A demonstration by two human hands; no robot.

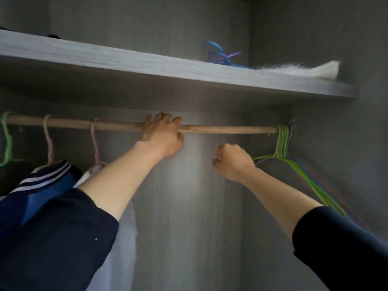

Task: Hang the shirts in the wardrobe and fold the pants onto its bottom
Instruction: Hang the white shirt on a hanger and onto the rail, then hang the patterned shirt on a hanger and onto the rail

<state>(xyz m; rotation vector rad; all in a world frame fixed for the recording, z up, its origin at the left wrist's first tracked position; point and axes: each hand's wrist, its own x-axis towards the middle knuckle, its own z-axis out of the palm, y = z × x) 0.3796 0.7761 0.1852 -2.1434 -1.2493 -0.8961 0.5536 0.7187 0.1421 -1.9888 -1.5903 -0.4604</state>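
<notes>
- L hand (162, 136): fingers wrapped over the top of the round bare-wood hanging rod (231, 129), thumb beneath. Firm grip approx. mid-span. Dark sleeve sits partway up the forearm.
- Bunch of empty wire hangers (282, 143), green outermost w/ pink and blue behind: hooked at the rod's R end, close against the wardrobe side wall. Shoulders slant down and R, passing behind the R forearm.
- R hand (233, 161): below the rod, not touching it, fingers curled tight into a fist. One green arm of the bunch reaches the far side of the hand. Cannot tell whether the fingers pinch it.
- Shirts: on the L part of the rod, all L of the L hand.
  - Navy-and-blue shirt w/ white stripes (46, 185) on a pale pink wire hanger (49, 141).
  - Nearer the hand, a white garment (92, 171) on a second pink hanger (95, 143), mostly hidden by the L forearm.
  - Far L, a dark garment (12, 175) on a green hanger (7, 139).
- Grey wood-grain shelf (126, 64) above the rod: carries loose blue and purple plastic hangers (218, 54). Just R of them lies a white furry item (315, 70), blurred, type not determinable.
- Grey wardrobe back panel (189, 206): visible between the two arms.
</notes>
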